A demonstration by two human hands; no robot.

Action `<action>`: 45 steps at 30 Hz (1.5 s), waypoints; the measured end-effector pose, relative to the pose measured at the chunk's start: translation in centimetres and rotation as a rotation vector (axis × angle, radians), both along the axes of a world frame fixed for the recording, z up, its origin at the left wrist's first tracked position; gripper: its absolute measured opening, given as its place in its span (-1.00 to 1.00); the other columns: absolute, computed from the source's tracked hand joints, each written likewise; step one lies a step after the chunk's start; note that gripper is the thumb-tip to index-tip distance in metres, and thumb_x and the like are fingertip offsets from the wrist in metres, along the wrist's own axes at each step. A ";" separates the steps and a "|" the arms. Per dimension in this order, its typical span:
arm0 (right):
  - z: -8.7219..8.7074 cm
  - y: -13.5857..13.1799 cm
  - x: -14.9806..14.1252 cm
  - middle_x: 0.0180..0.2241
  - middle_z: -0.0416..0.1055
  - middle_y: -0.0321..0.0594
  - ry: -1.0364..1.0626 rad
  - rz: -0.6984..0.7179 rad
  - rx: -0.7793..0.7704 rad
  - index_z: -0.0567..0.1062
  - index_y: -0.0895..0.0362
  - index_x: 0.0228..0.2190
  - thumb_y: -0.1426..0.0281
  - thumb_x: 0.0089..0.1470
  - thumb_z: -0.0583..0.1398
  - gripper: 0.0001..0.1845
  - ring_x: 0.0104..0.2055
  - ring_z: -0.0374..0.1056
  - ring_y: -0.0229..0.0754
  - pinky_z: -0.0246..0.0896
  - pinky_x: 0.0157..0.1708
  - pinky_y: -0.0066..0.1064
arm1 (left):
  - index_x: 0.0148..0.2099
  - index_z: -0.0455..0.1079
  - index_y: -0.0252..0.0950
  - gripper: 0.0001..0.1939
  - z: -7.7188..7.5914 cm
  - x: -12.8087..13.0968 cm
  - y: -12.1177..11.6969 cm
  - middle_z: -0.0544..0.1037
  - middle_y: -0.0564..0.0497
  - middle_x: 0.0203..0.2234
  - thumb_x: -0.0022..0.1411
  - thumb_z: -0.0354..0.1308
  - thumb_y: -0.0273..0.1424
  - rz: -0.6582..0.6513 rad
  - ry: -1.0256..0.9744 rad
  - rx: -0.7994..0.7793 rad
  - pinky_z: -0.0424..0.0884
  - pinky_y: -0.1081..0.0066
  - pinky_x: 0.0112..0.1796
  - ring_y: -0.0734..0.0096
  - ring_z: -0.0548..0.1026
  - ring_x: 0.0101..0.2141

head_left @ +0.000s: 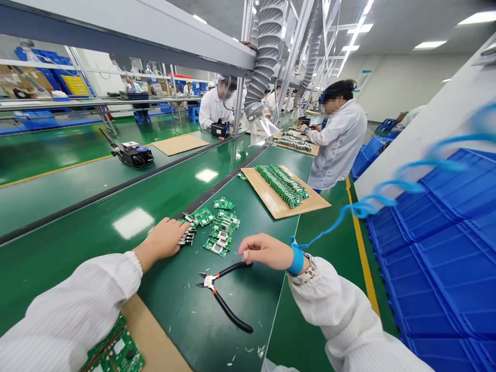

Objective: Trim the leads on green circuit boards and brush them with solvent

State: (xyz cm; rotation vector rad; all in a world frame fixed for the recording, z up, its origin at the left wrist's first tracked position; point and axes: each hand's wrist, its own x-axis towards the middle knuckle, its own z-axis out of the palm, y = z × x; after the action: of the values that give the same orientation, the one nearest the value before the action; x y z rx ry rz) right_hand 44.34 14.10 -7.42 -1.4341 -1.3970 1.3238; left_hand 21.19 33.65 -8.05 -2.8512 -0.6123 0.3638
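Left hand on PCB cluster beyond pliers, grip unclear; right hand (half-curled, seemingly empty) beside pliers' handle.

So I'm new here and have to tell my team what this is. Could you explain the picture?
There's no machine doing the handling, just a person's bare hands, seen from a camera worn on the head, looking forward and down. On the green tabletop lie small circuit boards, black-handled cutters and scattered pale bits. Farther off, more boards stand in rows on a cardboard sheet. The left hand rests on some near boards; its grip is hidden. The right hand, beside a cutter handle, seems empty. Its blue wristband joins a coiled cord.
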 end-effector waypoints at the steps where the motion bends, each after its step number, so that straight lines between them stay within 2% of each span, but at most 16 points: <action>1: 0.0 -0.1 0.0 -0.54 0.36 -0.31 0.001 -0.003 0.000 0.44 0.17 -0.46 0.16 -0.13 0.26 -0.68 -0.48 0.28 -0.30 0.22 -0.38 -0.39 | 0.03 0.31 -0.32 -0.63 0.2 0.2 0.0 0.48 -0.07 -0.16 0.24 0.10 -0.24 0.007 0.006 0.001 0.34 0.09 -0.08 0.24 0.45 -0.13; 4: 0.0 -0.4 0.0 -0.53 0.36 -0.31 0.011 -0.017 0.001 0.43 0.16 -0.45 0.17 -0.12 0.25 -0.70 -0.48 0.28 -0.31 0.22 -0.38 -0.40 | -0.05 0.35 -0.33 -0.68 0.7 0.5 -0.4 0.49 -0.05 -0.20 0.22 0.12 -0.24 0.019 0.028 -0.007 0.35 0.09 -0.09 0.25 0.45 -0.16; 8: 0.1 -1.0 0.4 -0.51 0.37 -0.31 0.031 -0.021 -0.005 0.44 0.17 -0.45 0.19 -0.11 0.24 -0.71 -0.48 0.28 -0.33 0.23 -0.36 -0.41 | -0.10 0.36 -0.34 -0.69 1.2 0.1 -2.2 0.50 -0.04 -0.26 0.15 0.18 -0.27 -0.002 0.071 -0.084 0.34 0.12 -0.10 0.26 0.45 -0.19; 12: -0.3 -1.1 0.5 -0.51 0.37 -0.29 0.043 -0.028 -0.004 0.44 0.19 -0.45 0.19 -0.12 0.25 -0.71 -0.48 0.28 -0.33 0.23 -0.37 -0.41 | -0.09 0.35 -0.34 -0.65 0.9 -0.2 -3.9 0.50 -0.04 -0.25 0.08 0.25 -0.31 -0.004 0.127 -0.191 0.36 0.16 -0.14 0.27 0.46 -0.22; 15: -0.3 -1.1 0.0 -0.51 0.37 -0.29 0.054 -0.037 0.006 0.44 0.19 -0.44 0.19 -0.13 0.26 -0.69 -0.48 0.28 -0.34 0.23 -0.40 -0.43 | -0.06 0.34 -0.33 -0.66 0.3 -0.1 -4.1 0.49 -0.04 -0.22 0.15 0.19 -0.26 0.046 0.132 -0.227 0.39 0.16 -0.17 0.29 0.47 -0.24; 20: 0.8 -1.8 -0.9 -0.53 0.40 -0.29 0.074 -0.024 0.019 0.46 0.20 -0.45 0.16 -0.17 0.29 -0.65 -0.49 0.31 -0.33 0.24 -0.41 -0.43 | -0.12 0.36 -0.33 -0.70 0.3 -0.3 -4.1 0.49 -0.02 -0.28 0.18 0.15 -0.24 0.113 0.029 -0.261 0.39 0.21 -0.23 0.34 0.46 -0.30; 23: 1.8 -2.8 -1.2 -0.54 0.39 -0.31 0.086 -0.029 0.029 0.46 0.21 -0.45 0.17 -0.18 0.30 -0.65 -0.49 0.30 -0.33 0.22 -0.41 -0.43 | -0.23 0.34 -0.31 -0.81 1.7 -0.9 -5.1 0.49 -0.04 -0.36 0.10 0.13 -0.34 0.148 -0.092 -0.303 0.34 0.27 -0.31 0.29 0.45 -0.35; 27: 3.5 -3.8 -2.9 -0.53 0.37 -0.33 0.127 -0.029 0.062 0.47 0.21 -0.44 0.22 -0.17 0.31 -0.69 -0.47 0.26 -0.35 0.17 -0.38 -0.44 | -0.27 0.29 -0.23 -0.83 5.4 -2.5 -7.8 0.49 0.01 -0.40 0.02 0.04 -0.36 0.211 -0.289 -0.393 0.28 0.35 -0.36 0.23 0.46 -0.36; 31: 4.7 -3.6 -6.9 -0.43 0.35 -0.31 0.232 -0.032 0.115 0.44 0.17 -0.33 0.20 -0.20 0.34 -0.60 -0.40 0.25 -0.35 0.19 -0.33 -0.44 | -0.16 0.28 -0.21 -0.71 9.0 -5.1 -11.5 0.49 0.08 -0.43 0.02 0.03 -0.31 0.311 -0.460 -0.441 0.29 0.41 -0.39 0.29 0.44 -0.41; 34: 4.9 -3.4 -10.6 -0.26 0.31 -0.24 0.341 -0.051 0.129 0.33 0.09 -0.12 0.02 -0.12 0.25 -0.41 -0.28 0.29 -0.30 0.24 -0.30 -0.42 | -0.13 0.29 -0.20 -0.67 10.7 -7.6 -14.8 0.52 0.06 -0.39 -0.01 0.05 -0.31 0.341 -0.593 -0.390 0.29 0.39 -0.41 0.26 0.44 -0.41; 35: 4.9 -3.4 -11.8 -0.24 0.30 -0.22 0.391 -0.021 0.102 0.28 0.08 -0.08 -0.08 -0.07 0.16 -0.37 -0.25 0.31 -0.26 0.27 -0.31 -0.39 | -0.14 0.30 -0.20 -0.67 11.0 -8.5 -15.8 0.53 0.04 -0.38 -0.02 0.06 -0.32 0.304 -0.636 -0.339 0.29 0.37 -0.41 0.24 0.45 -0.41; 37: 4.8 -3.6 -14.0 -0.26 0.32 -0.18 0.556 0.139 -0.028 0.26 0.09 -0.07 -0.21 -0.02 -0.05 -0.28 -0.26 0.35 -0.19 0.33 -0.36 -0.30 | -0.16 0.33 -0.21 -0.68 11.4 -10.1 -18.0 0.55 0.00 -0.37 -0.05 0.10 -0.34 0.154 -0.697 -0.175 0.30 0.28 -0.33 0.18 0.47 -0.40; 39: 4.7 -4.0 -16.0 -0.31 0.35 -0.15 0.753 0.378 -0.202 0.29 0.13 -0.13 -0.25 0.01 -0.20 -0.22 -0.31 0.39 -0.15 0.35 -0.40 -0.25 | -0.15 0.34 -0.21 -0.64 11.7 -11.6 -19.9 0.56 -0.06 -0.33 -0.08 0.14 -0.36 -0.017 -0.682 0.006 0.25 0.13 -0.17 0.08 0.50 -0.32; 41: 4.5 -4.5 -17.7 -0.36 0.40 -0.12 0.876 0.581 -0.323 0.33 0.17 -0.18 -0.22 0.06 -0.29 -0.19 -0.36 0.41 -0.14 0.34 -0.42 -0.28 | -0.13 0.33 -0.22 -0.61 11.8 -12.9 -21.7 0.57 -0.09 -0.29 -0.11 0.12 -0.42 -0.117 -0.625 0.130 0.17 0.04 -0.06 0.01 0.50 -0.23; 43: 4.3 -5.2 -19.1 -0.38 0.43 -0.11 0.892 0.648 -0.324 0.36 0.19 -0.18 -0.15 0.13 -0.30 -0.22 -0.42 0.40 -0.19 0.31 -0.45 -0.36 | -0.14 0.33 -0.24 -0.61 11.9 -14.0 -23.2 0.57 -0.10 -0.28 -0.11 0.08 -0.46 -0.147 -0.568 0.189 0.15 0.03 -0.05 0.00 0.49 -0.19; 45: 4.1 -5.8 -20.2 -0.37 0.45 -0.15 0.884 0.641 -0.282 0.35 0.17 -0.11 -0.10 0.17 -0.22 -0.31 -0.46 0.38 -0.26 0.29 -0.47 -0.42 | -0.15 0.33 -0.26 -0.63 11.8 -15.0 -24.5 0.57 -0.11 -0.30 -0.09 0.03 -0.50 -0.124 -0.532 0.218 0.17 0.02 -0.06 0.04 0.50 -0.22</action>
State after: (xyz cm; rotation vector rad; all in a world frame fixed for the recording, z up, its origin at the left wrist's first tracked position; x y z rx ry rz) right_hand 24.16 8.33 -3.30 -0.3688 -1.0791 2.2541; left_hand 6.17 9.16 3.77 -2.7458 -0.5136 -0.4687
